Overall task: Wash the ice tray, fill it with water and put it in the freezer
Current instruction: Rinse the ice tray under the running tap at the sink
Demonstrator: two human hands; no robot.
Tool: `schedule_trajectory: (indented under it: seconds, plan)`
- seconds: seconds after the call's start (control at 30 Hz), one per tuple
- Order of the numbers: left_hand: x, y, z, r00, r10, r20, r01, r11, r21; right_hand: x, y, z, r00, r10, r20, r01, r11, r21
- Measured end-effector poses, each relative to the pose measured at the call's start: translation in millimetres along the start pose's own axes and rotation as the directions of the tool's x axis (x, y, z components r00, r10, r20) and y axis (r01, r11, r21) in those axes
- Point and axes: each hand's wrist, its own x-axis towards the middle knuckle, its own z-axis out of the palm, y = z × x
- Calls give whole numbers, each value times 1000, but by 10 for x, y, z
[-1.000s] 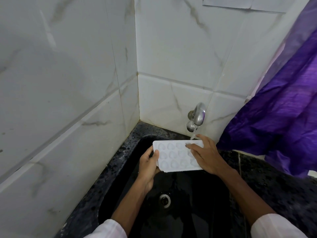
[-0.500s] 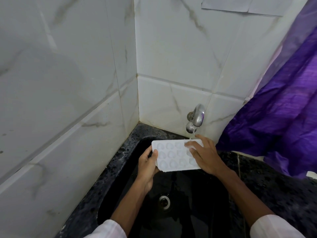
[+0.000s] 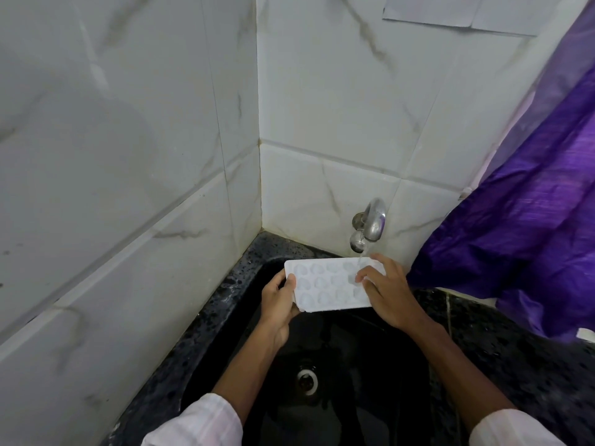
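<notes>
Left hand (image 3: 278, 300) grips the left end of the ice tray (image 3: 325, 284), thumb on top; right hand (image 3: 386, 294) clasps the right end, fingers curled onto the cells; those fingers have edged rightward within the last second, tray otherwise unmoved; judged: rubbing, wash under way; tray held level between both hands over the sink (image 3: 225, 304), stream (image 3: 362, 260) from the tap (image 3: 370, 223) landing by the right fingertips.

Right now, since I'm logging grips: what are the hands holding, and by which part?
Both hold the ice tray: the left hand grips its left end, the right hand its right end, fingers over the top.
</notes>
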Motion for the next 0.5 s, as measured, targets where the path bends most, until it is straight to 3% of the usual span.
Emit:
schedule_trajectory:
  seconds: [0.2,0.5]
  plan:
    - [16,-5,-24,1000,6,-10,-6,1000,-2,15,-24,34,995,32,95,-23,995,-94]
    - [-6,-17,-46,1000,12,-17,-13,1000,-25,-5,-83,43,999,-2,54,6,997,-81]
